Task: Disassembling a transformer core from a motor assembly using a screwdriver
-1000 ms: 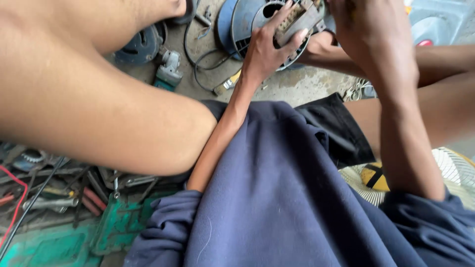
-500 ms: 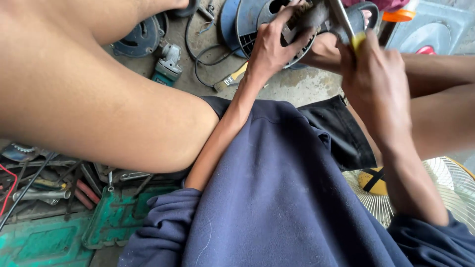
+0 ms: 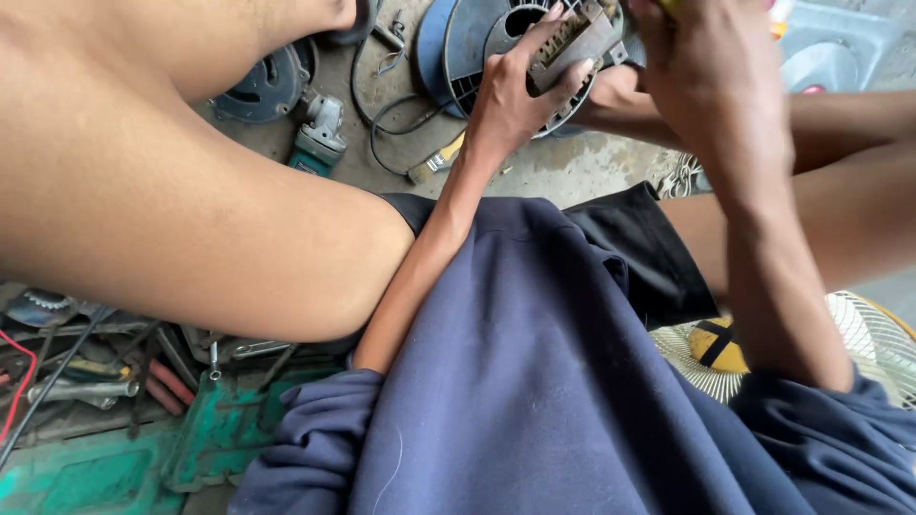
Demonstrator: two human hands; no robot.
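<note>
Left hand (image 3: 510, 100) clenched on grey metal motor block (image 3: 572, 38) above blue fan housing (image 3: 477, 43); right hand (image 3: 711, 81) beside block, grip unclear.

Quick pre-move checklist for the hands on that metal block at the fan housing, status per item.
1. Left hand grips the metal block: ok, fingers wrap over its near edge.
2. Block seated against the blue fan housing: cannot tell, the contact is hidden by the hand.
3. Right hand holds a tool: cannot tell, only a sliver of yellow shows at the top edge of the frame.
4. Loose black cable away from the hands: ok, it lies on the floor left of the housing.
5. Angle grinder out of the way: ok, lying on the floor, untouched.
</note>
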